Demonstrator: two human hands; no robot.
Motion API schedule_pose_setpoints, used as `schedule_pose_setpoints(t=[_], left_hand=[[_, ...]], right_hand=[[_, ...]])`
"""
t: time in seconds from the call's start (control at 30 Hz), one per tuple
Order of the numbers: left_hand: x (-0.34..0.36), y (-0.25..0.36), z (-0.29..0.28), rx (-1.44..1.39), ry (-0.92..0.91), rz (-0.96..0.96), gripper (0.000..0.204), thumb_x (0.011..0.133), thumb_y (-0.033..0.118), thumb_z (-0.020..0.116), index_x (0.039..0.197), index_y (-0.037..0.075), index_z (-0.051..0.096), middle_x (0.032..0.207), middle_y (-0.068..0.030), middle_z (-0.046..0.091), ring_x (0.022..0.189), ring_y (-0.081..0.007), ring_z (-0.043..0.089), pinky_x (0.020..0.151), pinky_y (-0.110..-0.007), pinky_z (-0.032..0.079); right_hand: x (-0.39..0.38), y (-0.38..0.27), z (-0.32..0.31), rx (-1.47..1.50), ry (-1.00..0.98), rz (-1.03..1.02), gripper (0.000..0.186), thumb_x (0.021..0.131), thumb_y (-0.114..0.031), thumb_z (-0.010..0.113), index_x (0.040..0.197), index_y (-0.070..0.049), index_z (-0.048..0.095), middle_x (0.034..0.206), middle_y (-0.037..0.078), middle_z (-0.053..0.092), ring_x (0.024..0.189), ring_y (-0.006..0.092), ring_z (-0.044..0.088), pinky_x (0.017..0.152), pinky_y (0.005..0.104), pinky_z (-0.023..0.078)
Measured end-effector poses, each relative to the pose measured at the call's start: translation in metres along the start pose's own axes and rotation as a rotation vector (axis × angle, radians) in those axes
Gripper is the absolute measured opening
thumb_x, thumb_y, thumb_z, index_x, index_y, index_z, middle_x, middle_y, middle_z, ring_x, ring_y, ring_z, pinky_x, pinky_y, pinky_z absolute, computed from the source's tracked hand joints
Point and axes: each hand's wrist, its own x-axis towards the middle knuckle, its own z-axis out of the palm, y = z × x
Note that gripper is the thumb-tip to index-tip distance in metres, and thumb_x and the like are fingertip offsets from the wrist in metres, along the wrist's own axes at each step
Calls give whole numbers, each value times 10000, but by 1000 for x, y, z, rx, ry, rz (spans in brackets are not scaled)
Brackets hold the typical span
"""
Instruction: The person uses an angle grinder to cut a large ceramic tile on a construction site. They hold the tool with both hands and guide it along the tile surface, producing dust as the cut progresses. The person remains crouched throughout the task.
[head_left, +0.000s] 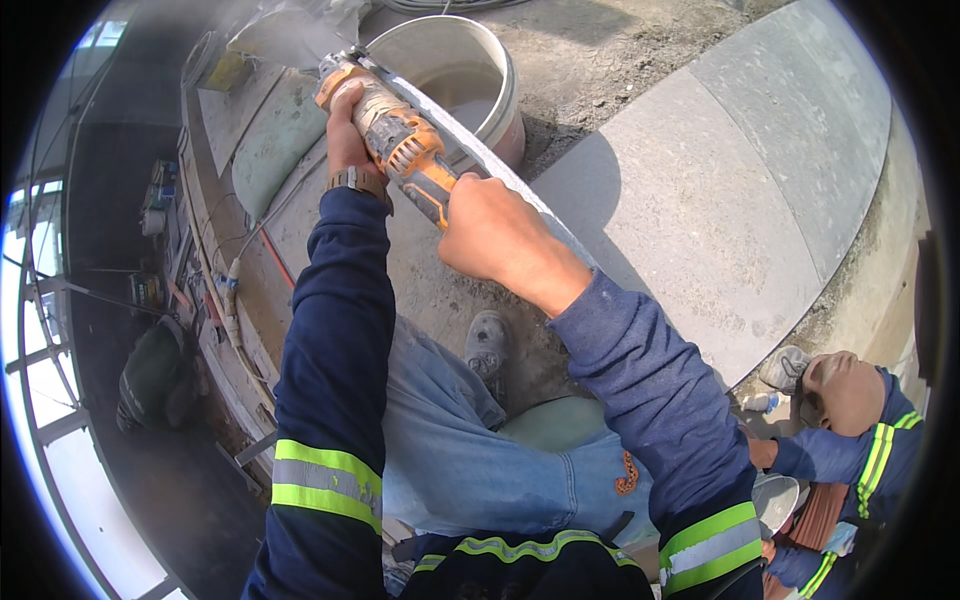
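Note:
An orange and dark grey angle grinder [412,150] slants across the upper middle, its head pointing up and left. My left hand [346,135] is wrapped around its front body, close to the head. Around the rear handle, my right hand [505,232] is closed. Right beside the tool runs the long, pale, narrow edge of a slab [478,150]. Whitish dust [300,38] spreads from the grinder's head. The disc itself is hard to make out, so I cannot tell whether it touches the slab.
A white bucket [509,100] with murky liquid stands just beyond the slab edge. Large grey slabs [690,190] lie to the right. A co-worker [850,455] is at lower right. Cables [230,300] and a greenish sack [280,140] lie left; my shoe [487,345] is below.

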Motion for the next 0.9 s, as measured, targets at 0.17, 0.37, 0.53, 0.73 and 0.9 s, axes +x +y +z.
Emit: schedule_pose_setpoints(t=[0.17,0.37,0.53,0.73,0.9], left_hand=[[0,0,1,6,-10,6,570,889,341,593,1287,-12,388,990,-287,620,831,-416,670,761,-522,583],[-1,-1,4,-28,23,-11,475,874,295,607,1217,-3,468,946,-197,642,755,-354,695,704,-499,610],[2,0,2,-37,8,-21,482,873,303,607,1218,-4,468,955,-200,644,762,-353,696,710,-499,611],[4,1,0,-34,29,-13,476,872,297,604,1214,-6,472,957,-197,645,765,-354,695,715,-500,611],[1,0,2,-24,28,-10,455,873,291,601,1203,-1,486,957,-185,647,762,-340,694,714,-486,611]], right_hand=[[3,1,2,4,21,-10,234,737,-27,609,909,131,630,864,330,664,859,452,678,791,477,548],[2,-1,-1,-2,12,-8,233,731,-28,619,904,128,635,859,328,665,855,448,680,780,475,551],[3,-2,0,-12,24,1,236,730,-31,622,905,127,636,860,326,666,854,446,682,775,474,553],[6,-2,2,-11,7,6,239,735,-36,622,913,123,640,872,317,672,855,443,684,778,475,553],[7,-1,3,-3,13,18,234,738,-39,617,911,116,647,876,311,675,855,439,685,775,472,555]])
